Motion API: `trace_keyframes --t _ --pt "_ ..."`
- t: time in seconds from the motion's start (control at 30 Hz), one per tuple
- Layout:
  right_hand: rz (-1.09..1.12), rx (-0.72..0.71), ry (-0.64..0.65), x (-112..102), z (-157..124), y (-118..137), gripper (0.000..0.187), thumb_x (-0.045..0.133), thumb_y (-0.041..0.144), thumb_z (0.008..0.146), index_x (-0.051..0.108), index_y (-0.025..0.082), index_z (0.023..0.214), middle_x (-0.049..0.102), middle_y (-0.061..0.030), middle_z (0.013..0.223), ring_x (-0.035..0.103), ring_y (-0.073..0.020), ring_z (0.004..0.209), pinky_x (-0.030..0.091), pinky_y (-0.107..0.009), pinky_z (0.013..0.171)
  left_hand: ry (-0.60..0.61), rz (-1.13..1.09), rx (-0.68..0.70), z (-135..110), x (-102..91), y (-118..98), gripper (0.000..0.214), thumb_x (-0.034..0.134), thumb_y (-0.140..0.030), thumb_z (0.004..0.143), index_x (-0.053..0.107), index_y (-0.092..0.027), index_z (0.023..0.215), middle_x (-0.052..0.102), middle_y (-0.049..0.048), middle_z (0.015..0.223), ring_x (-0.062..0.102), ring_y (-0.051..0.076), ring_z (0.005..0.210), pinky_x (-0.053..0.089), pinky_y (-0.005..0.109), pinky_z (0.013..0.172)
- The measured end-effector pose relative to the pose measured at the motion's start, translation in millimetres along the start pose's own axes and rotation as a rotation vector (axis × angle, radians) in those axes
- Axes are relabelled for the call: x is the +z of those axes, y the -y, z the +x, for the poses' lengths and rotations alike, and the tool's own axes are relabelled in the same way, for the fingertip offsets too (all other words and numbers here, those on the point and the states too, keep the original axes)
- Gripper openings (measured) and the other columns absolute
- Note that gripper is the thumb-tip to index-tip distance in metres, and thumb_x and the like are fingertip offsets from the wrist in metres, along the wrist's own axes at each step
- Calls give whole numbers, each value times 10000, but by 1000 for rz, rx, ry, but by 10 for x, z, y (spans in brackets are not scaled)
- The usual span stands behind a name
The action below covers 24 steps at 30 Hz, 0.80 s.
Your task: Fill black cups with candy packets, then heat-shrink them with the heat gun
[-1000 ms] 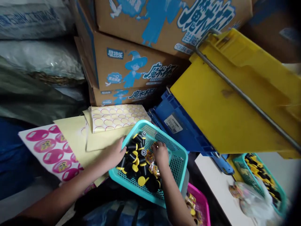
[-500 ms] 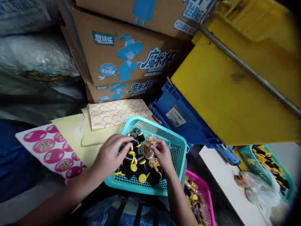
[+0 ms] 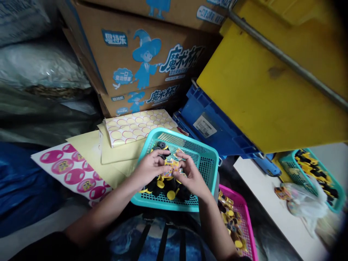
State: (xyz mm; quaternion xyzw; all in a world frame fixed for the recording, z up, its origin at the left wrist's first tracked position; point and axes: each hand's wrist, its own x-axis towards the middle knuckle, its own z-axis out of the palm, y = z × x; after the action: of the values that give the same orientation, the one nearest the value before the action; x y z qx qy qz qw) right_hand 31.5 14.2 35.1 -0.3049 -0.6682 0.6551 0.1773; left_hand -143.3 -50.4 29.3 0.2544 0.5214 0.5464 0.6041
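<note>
Over the turquoise basket [image 3: 165, 206] my left hand [image 3: 152, 166] and my right hand [image 3: 192, 177] meet. Between their fingertips is a shiny yellow-orange printed wrapper [image 3: 170, 170], and both hands are closed on it. Another bit of shiny wrapper shows at the right fingertips; I cannot tell if it is the same piece. Below and behind the fingers, black film-canister-like pots [image 3: 157, 189] with yellow lids lie loose in the basket. My hands hide part of the pile. The basket's right side shows its bare mesh floor.
Sticker sheets [image 3: 73, 170] lie left of the basket. Printed cardboard boxes [image 3: 108, 61] are stacked behind. A yellow crate [image 3: 261, 94] leans over blue crates [image 3: 201, 119]. A pink basket [image 3: 248, 224] of pots and wrappers stands at lower right, near another turquoise basket [image 3: 343, 197].
My left hand has left the black pots and moved right to the wrapper. Both hands now hold the wrapper close together. The view has shifted slightly.
</note>
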Motion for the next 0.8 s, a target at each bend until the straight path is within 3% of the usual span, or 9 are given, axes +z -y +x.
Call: trace_keyframes --t 0.07,0.17,0.23,0.33,0.43,0.5,0.57,0.67,0.8 --pt "67 18 -9 86 -3 -52 452 622 323 857 397 278 1246 556 -8 903 562 -141 839 462 -304 790 -95 24 67 -37 16 49 550 750 -258 642 555 -149 1144 542 -92 544 546 83 507 451 187 531" --pt "74 43 -86 139 87 -155 332 557 395 889 453 253 1171 566 9 776 577 -143 723 471 -295 707 -195 45 88 -109 8 107 569 705 -301 693 524 -138 1207 596 -72 532 539 89 462 458 196 504" --pt "-34 33 -237 91 248 -242 299 481 428 917 494 224 1135 571 3 740 578 -155 724 473 -315 734 -260 66 94 -158 -18 115 498 708 -324 686 592 -137 1133 665 -27 597 574 103 490 486 211 519" --pt "-353 72 -417 -30 595 -386 311 512 389 883 537 174 1105 618 -70 927 581 -191 878 455 -374 853 -322 103 107 -198 -56 91 329 745 -337 645 706 -143 908 735 35 749 653 142 642 541 243 629" --pt "-637 49 -247 -80 889 -483 424 633 272 782 536 158 1179 607 -106 1042 566 -206 938 447 -381 879 -296 103 92 -190 -77 66 335 774 -336 614 740 -162 899 755 44 843 682 170 756 556 273 741" --pt "-683 -2 -151 -73 965 -489 474 647 201 746 546 174 1208 608 -95 1033 562 -202 938 441 -374 891 -289 109 81 -172 -89 57 386 794 -330 590 743 -165 935 758 46 855 686 175 766 558 280 757" --pt "-684 -28 -148 -70 926 -448 484 651 164 712 572 176 1190 593 -98 1047 552 -211 964 426 -382 918 -318 124 71 -155 -101 54 412 806 -337 581 745 -156 947 758 54 834 686 176 743 562 279 735" --pt "-483 -25 -243 -113 686 -327 385 634 185 712 591 173 1095 561 -92 1059 556 -202 948 450 -370 880 -386 128 67 -135 -116 57 395 798 -383 605 753 -149 920 758 70 832 674 162 667 562 260 649" --pt "174 -53 -278 -206 239 -123 318 681 262 742 520 237 1015 567 -9 936 582 -142 823 486 -278 739 -364 66 72 -116 -108 74 373 801 -416 613 763 -160 881 757 81 894 678 159 680 561 240 615"
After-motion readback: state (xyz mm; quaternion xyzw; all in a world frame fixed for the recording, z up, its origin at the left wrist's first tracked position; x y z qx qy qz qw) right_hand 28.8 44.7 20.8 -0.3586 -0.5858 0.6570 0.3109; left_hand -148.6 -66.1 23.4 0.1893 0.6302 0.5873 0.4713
